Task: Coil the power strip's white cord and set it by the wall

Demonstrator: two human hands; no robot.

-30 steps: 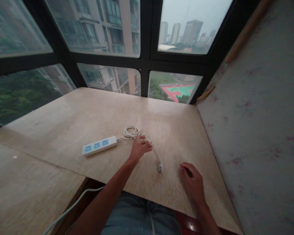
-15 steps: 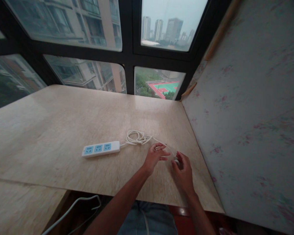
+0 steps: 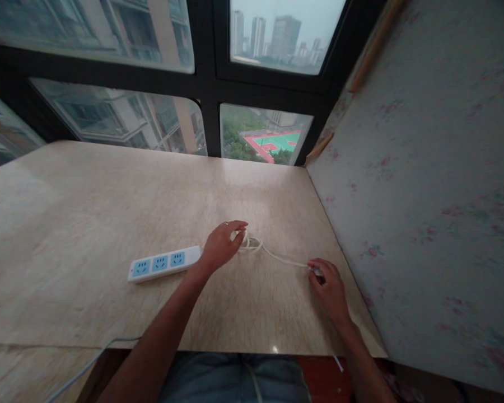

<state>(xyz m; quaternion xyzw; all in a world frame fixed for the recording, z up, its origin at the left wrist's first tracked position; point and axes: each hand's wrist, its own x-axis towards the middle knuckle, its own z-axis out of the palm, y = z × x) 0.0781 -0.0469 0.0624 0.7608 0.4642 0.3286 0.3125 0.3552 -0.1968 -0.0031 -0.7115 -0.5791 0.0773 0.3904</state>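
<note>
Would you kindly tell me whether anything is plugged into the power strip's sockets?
No, the power strip shows three blue sockets, all bare with nothing plugged into them.

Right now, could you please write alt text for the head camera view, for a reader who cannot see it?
The left hand rests on a coiled white cord while the right hand holds its plug; a power strip lies on the beige table.
</note>
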